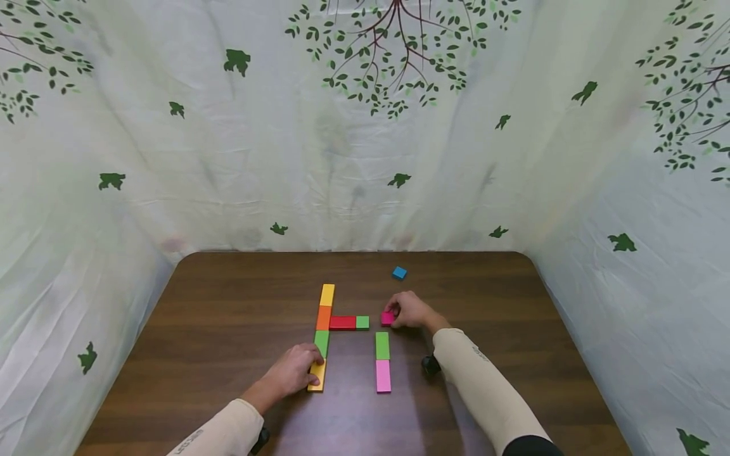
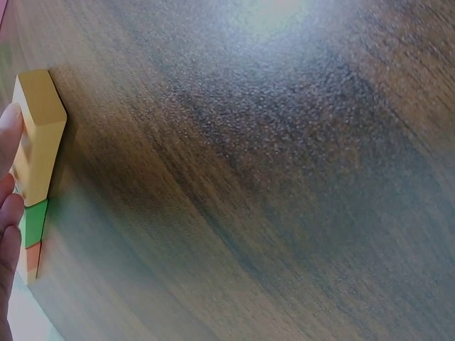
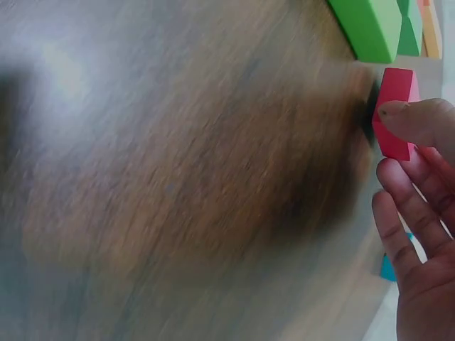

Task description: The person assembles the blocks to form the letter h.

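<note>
My right hand (image 1: 414, 310) pinches a small magenta block (image 1: 387, 318) between thumb and fingers. In the right wrist view the thumb lies across this block (image 3: 396, 114), with the other fingers below it. My left hand (image 1: 293, 368) rests on the yellow block (image 1: 317, 382) at the near end of the left column. The left wrist view shows the thumb (image 2: 10, 135) touching that block. Beyond it in the column lie a green block (image 1: 322, 342), an orange block (image 1: 323, 318) and another yellow block (image 1: 327, 294).
A red block (image 1: 343, 323) and a small green block (image 1: 362, 323) extend right from the column. Nearer me, a green block (image 1: 382, 346) and a pink block (image 1: 383, 376) form a second line. A blue block (image 1: 400, 273) lies near the table's (image 1: 228, 297) far edge.
</note>
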The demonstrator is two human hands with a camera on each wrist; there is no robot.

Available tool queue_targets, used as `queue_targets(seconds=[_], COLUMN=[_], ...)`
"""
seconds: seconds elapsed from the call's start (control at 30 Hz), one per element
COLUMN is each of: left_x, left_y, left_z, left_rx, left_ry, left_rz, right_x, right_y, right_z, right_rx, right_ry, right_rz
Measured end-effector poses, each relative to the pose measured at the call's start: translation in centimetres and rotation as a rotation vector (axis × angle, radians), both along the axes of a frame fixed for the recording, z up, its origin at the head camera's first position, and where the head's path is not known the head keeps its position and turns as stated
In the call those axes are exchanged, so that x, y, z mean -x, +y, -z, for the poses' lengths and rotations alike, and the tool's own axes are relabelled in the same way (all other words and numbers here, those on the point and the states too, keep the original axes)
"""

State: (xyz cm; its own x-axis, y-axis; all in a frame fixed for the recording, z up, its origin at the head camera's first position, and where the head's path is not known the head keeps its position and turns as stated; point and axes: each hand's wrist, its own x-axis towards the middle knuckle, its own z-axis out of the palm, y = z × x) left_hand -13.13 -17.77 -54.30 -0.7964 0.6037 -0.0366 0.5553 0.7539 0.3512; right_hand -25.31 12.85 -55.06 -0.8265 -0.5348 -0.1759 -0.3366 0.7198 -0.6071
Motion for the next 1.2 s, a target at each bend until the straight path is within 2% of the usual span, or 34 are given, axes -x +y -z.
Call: queue_targets(seconds=[0.37,0.73,0.97,1.2], left_x=[-0.1,-0.1,-0.2,-0.2], left_y=[-0.2,-0.2,-0.1,-0.2], left_z=[0.2,0.0,0.0,0.1], left_rx=[-0.025,-0.025,-0.011,-0.022], left_ry=[0.037,0.021,-0.027,0.017], left_rz=[0.017,0.007,-0.013,0.001], right_x=[0.3,0.5,0.7,0.8], right_y=[-1.1,-2.1,-2.4,-2.7], right_z=[0.3,-0.3,-0.2,-0.5], right_rx=[-0.005,-0.016,-0.05,-0.071], right_ry=[-0.017,-0.007,-0.017,-0.038], right_rz=[-0.035,-0.053,-0.076,-0.073])
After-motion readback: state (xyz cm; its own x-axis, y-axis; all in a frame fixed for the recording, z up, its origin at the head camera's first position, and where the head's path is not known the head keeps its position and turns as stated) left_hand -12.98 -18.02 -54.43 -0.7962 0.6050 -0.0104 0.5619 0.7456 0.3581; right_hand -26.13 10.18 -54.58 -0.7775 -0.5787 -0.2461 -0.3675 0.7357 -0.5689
